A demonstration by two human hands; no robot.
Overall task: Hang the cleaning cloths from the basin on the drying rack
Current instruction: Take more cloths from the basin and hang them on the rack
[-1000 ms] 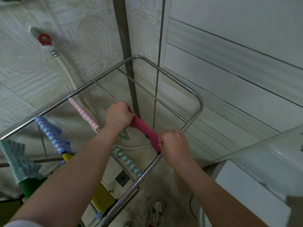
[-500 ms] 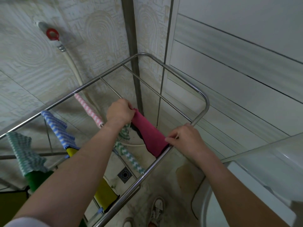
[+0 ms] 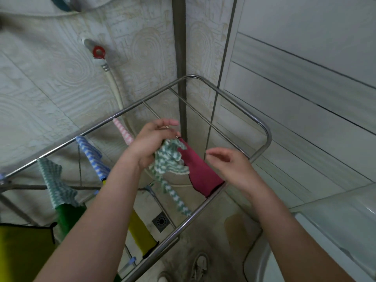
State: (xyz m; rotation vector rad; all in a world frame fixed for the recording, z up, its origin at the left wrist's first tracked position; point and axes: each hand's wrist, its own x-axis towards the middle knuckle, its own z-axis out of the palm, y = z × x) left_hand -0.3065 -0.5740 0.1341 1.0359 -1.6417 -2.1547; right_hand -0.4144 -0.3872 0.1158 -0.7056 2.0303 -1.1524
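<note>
Drying rack (image 3: 267,137) fills the corner, and we're looking down through its rails. Left side is already loaded: blue-white cloth (image 3: 91,157), pink-white cloth (image 3: 122,129), yellow cloth (image 3: 140,233) and a few more further left, all draped over rails.

Main change: magenta cloth (image 3: 203,176). A second ago both hands were stretching it out. Half a second ago the right was pinching its near end at the front bar. Now nobody holds it. It sits draped over a rail on its own, near end at the front bar, far end by the left hand. We'd call that one hung.

Next item is the green-white cloth (image 3: 169,159), bunched up above the rails and overlapping the magenta cloth's far end. A striped tail runs down from it toward the front bar. We can't tell whether that's the same cloth or one already hung.

Left hand (image 3: 150,142) has its fingers curled round that bunch, with thumb and forefinger lifted above it. Right hand (image 3: 230,165) has let go: fingers loose and spread, holding nothing, hovering just beside the magenta cloth.

Our read: the right hand takes a corner of the bunch, we spread it and lay it on a free rail. The rails on the far right are bare. The basin isn't clearly in view, so we can't count what's left.
</note>
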